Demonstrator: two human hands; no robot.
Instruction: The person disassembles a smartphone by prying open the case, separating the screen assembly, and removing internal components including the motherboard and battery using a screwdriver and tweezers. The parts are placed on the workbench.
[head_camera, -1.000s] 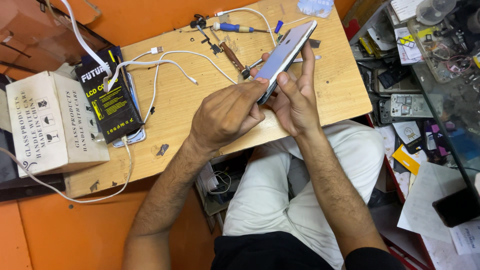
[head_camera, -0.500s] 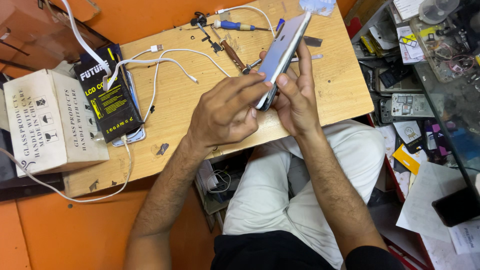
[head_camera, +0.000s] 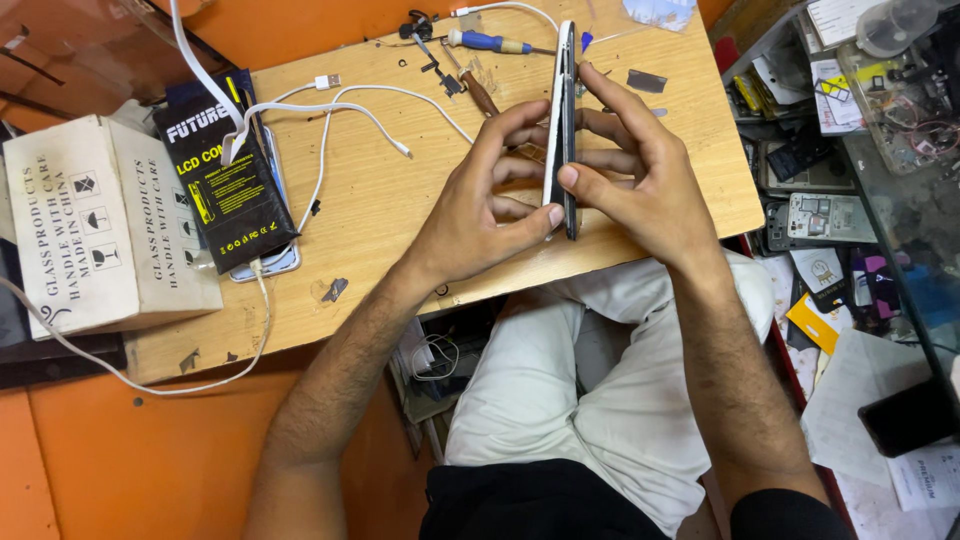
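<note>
Both hands meet over the near edge of a wooden worktop (head_camera: 400, 230), clamped on a slim phone (head_camera: 564, 120) held edge-on to the camera, its long side running away from the person. The left hand (head_camera: 480, 215) grips it from the left, thumb tip pressed against the near end and fingers curled against the flat side. The right hand (head_camera: 640, 180) closes on it from the right, thumb meeting the same near end and forefinger laid along the upper edge. The phone stands clear of the worktop, between the two palms.

Below the hands lie the person's knees in pale trousers (head_camera: 600, 390). Left of the left hand, white cables (head_camera: 330, 120) loop across the wood toward a black packet (head_camera: 225, 185) with yellow print, which rests on another flat device. Further left stands a white cardboard box (head_camera: 105, 225). Beyond the fingertips, at the far edge, lie a blue-handled screwdriver (head_camera: 490, 42) and a brown-handled tool (head_camera: 480, 93). Right of the right hand, a shelf (head_camera: 830, 150) holds phone parts and papers.
</note>
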